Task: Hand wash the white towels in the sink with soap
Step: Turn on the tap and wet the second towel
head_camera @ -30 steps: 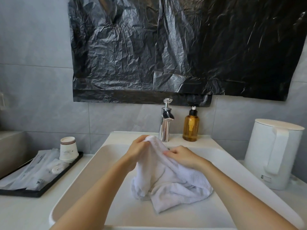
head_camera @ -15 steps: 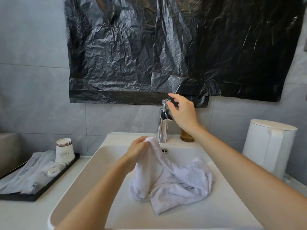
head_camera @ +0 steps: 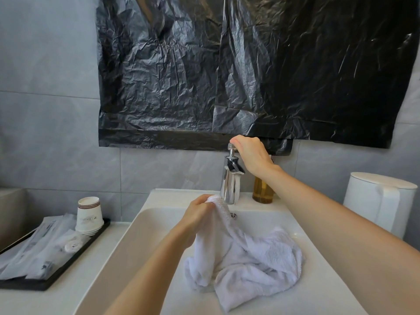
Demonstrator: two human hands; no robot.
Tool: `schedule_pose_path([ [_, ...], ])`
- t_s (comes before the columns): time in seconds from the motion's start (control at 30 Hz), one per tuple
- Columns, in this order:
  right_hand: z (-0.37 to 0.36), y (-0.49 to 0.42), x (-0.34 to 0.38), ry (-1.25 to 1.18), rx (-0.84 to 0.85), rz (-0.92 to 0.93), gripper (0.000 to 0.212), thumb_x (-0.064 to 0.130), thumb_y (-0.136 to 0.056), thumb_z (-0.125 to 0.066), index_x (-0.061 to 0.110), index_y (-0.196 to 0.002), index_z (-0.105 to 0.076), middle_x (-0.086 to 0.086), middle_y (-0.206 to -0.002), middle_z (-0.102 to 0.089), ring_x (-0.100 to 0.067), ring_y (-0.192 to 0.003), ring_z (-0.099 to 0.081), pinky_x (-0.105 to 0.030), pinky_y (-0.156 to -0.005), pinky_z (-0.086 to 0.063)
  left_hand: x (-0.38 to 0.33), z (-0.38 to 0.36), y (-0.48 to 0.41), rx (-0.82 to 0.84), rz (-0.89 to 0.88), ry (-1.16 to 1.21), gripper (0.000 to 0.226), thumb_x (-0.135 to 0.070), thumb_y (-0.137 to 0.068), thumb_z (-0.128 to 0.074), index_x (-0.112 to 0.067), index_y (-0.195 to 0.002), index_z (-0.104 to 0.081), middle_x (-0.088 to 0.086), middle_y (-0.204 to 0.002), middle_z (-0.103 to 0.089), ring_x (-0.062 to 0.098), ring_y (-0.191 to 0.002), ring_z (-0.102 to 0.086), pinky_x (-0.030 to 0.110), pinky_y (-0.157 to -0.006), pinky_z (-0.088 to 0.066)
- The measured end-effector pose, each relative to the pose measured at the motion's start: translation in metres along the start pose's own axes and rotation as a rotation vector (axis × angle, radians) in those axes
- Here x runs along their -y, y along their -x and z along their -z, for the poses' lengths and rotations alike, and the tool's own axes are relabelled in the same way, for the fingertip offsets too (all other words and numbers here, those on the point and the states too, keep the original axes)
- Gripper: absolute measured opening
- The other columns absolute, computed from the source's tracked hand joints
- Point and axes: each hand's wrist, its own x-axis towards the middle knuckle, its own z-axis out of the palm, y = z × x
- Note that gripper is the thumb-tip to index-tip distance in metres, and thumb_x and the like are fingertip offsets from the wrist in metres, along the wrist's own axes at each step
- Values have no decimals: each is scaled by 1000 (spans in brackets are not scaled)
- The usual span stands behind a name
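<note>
A crumpled white towel lies in the white sink. My left hand grips one corner of the towel and holds it up just under the chrome faucet. My right hand is curled over the faucet's top lever, fingers wrapped round the knob. No water stream is visible. An amber soap bottle stands right of the faucet, its pump hidden behind my right wrist.
A white kettle stands on the counter at the right. At the left a black tray holds stacked paper cups and wrapped packets. Black plastic sheeting covers the wall above the sink.
My right hand left the towel, rose to the faucet and now curls over its lever. The towel's right part dropped into the basin. My left hand kept its grip.
</note>
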Motion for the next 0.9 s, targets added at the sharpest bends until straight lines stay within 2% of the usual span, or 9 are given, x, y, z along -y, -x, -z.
schedule_pose_path([
  [0.13,-1,-1,-1,-42,30,-2,42,-6,-94,-50,9,-133,-52,-10,-131,-57,-28,-113,-57,-31,-92,-47,2,0,0,9,6,-14,29,-8,-91,-45,-19,-106,-67,0,-98,-66,17,-94,-58,26,-75,-43],
  [0.23,1,3,2,-419,18,-165,38,23,-103,-40,13,-139,-50,-6,-139,-54,-22,-126,-50,-23,-98,-36,0,-2,0,17,1,-21,28,-10,-92,-45,-21,-106,-67,0,-100,-66,18,-96,-57,26,-76,-42],
  [0.33,-3,21,9,-629,-33,-271,43,26,-102,-42,16,-144,-42,-1,-145,-47,-17,-130,-45,-26,-104,-34,-1,-2,1,31,17,-25,28,-12,-92,-46,-23,-106,-68,1,-105,-67,18,-99,-58,26,-75,-42],
  [0.5,-26,75,11,-654,-278,-628,7,18,-96,-46,21,-101,-50,3,-95,-57,-24,-93,-56,-38,-82,-47,1,3,3,60,68,-58,32,-23,-81,-48,-30,-106,-68,6,-111,-66,23,-100,-58,31,-79,-40],
  [0.57,-34,93,8,-676,-18,-702,8,12,-96,-46,19,-93,-48,1,-91,-57,-22,-87,-55,-35,-76,-46,0,4,4,56,89,-89,30,-21,-86,-47,-25,-110,-64,7,-107,-64,23,-97,-56,32,-78,-40],
  [0.67,-37,120,2,-750,695,-635,9,23,-97,-53,22,-106,-52,-3,-106,-62,-19,-93,-58,-37,-85,-50,1,7,5,-12,128,-103,36,-21,-79,-46,-15,-111,-60,7,-94,-59,24,-89,-54,31,-74,-38],
  [0.73,-38,131,-4,-717,1034,-490,47,39,-88,-66,27,-130,-46,2,-129,-52,-17,-118,-51,-34,-100,-44,3,9,3,-46,127,-120,25,-13,-90,-42,-13,-108,-59,6,-89,-57,23,-85,-52,29,-69,-36],
  [0.8,-40,137,-7,-633,1112,-376,68,43,-81,-74,25,-138,-41,8,-128,-46,-14,-125,-44,-29,-103,-37,5,10,1,-51,110,-126,23,-11,-95,-41,-12,-109,-59,6,-91,-57,22,-86,-52,28,-66,-37],
  [0.9,-45,140,-7,-548,943,-241,22,39,-86,-66,21,-85,-54,3,-81,-44,-14,-79,-46,-29,-70,-33,5,10,5,-23,83,-135,22,-15,-96,-45,-13,-114,-57,6,-97,-57,20,-86,-53,27,-64,-39],
])
